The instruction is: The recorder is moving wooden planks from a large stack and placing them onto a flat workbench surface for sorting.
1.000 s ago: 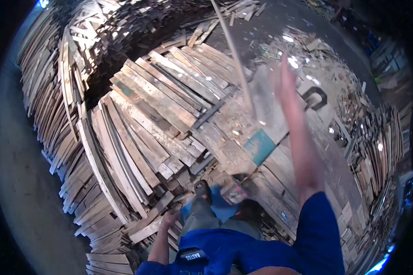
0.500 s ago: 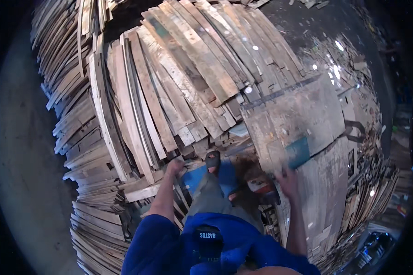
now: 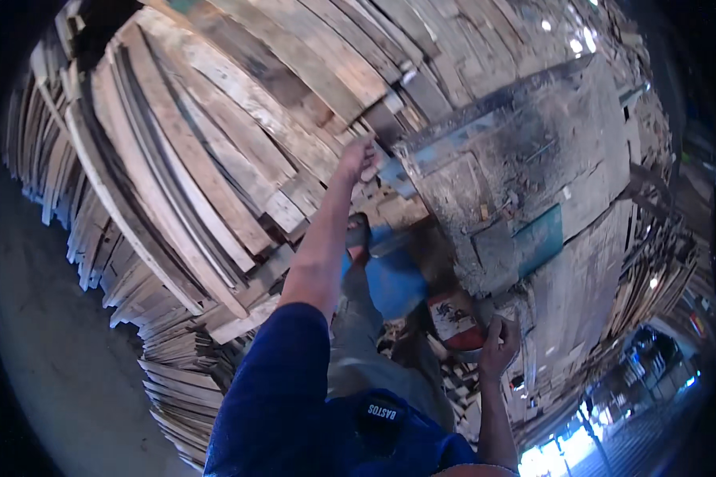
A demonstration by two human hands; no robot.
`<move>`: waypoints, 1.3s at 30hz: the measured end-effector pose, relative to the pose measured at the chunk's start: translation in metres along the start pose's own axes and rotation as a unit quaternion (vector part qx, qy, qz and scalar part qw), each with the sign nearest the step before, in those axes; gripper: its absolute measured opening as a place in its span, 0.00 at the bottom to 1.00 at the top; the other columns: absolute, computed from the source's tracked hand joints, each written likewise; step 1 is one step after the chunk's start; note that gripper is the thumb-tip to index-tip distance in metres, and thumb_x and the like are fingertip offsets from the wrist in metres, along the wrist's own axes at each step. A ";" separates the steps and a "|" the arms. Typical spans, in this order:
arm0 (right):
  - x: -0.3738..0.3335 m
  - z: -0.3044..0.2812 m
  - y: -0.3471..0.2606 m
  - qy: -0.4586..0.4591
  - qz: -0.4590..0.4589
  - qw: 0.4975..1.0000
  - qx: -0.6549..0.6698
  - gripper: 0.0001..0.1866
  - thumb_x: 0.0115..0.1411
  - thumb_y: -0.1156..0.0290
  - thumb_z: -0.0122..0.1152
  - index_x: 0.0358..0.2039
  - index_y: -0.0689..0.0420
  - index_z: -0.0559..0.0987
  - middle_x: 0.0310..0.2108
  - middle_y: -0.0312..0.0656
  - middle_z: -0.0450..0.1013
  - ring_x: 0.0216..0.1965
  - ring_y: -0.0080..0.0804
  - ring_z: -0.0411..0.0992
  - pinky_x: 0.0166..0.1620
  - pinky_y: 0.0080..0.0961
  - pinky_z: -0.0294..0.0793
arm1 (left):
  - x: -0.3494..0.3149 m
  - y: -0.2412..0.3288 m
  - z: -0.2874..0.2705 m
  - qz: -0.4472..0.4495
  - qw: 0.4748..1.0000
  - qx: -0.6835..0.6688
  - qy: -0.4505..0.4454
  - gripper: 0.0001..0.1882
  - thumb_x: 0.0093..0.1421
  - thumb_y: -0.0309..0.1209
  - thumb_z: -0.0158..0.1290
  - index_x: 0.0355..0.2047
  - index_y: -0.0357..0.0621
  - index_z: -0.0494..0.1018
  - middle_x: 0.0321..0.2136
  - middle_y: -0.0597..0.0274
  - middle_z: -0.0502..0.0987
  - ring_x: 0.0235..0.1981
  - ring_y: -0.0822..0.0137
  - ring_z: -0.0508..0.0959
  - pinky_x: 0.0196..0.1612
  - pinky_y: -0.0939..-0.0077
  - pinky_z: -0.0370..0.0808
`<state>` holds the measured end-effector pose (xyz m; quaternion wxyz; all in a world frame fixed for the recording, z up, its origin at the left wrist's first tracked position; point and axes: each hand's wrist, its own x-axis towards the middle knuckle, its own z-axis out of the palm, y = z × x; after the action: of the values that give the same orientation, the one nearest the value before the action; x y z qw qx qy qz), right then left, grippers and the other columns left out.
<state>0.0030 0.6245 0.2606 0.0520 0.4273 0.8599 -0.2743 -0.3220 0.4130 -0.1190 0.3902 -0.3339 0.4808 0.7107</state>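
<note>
Floor (image 3: 71, 374): bare and grey along our left, edged by piled slats (image 3: 175, 374).
Planks (image 3: 318, 56): we have them side by side ahead and to our left, their near ends uneven.
Left hand (image 3: 359, 157): fingers curled, right by the near plank ends; we cannot tell whether they grasp anything.
Right hand (image 3: 499, 347): fingers bent beside the near edge of a board platform (image 3: 541, 155), a red-and-white container (image 3: 453, 319) just to its left; we cannot tell if it grips that edge.
Plank handling: we judge them stiff, rough rather than slippery, hardly fragile, and awkwardly heavy at full length.
Plank hold: we would take both long edges near the end, minding splinters, and support the middle.
Plank look: long, flat, pale tan to brown, scuffed and stained.
Platform look: dusty, littered with chips, with a teal panel (image 3: 539, 237).
</note>
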 end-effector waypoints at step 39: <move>-0.003 -0.011 -0.002 -0.031 0.007 0.999 -0.019 0.15 0.61 0.56 0.61 0.35 0.57 0.81 0.35 0.49 0.78 0.40 0.47 0.77 0.44 0.40 0.73 | -0.376 0.147 0.006 0.254 0.861 -0.390 -0.203 0.22 0.69 0.53 0.47 0.35 0.47 0.74 0.30 0.60 0.78 0.36 0.61 0.79 0.47 0.49 0.80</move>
<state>0.0053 0.6271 0.2715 0.0886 0.4239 0.8597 -0.2710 -0.2737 0.2971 0.2642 0.1225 -0.1733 0.1428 0.9667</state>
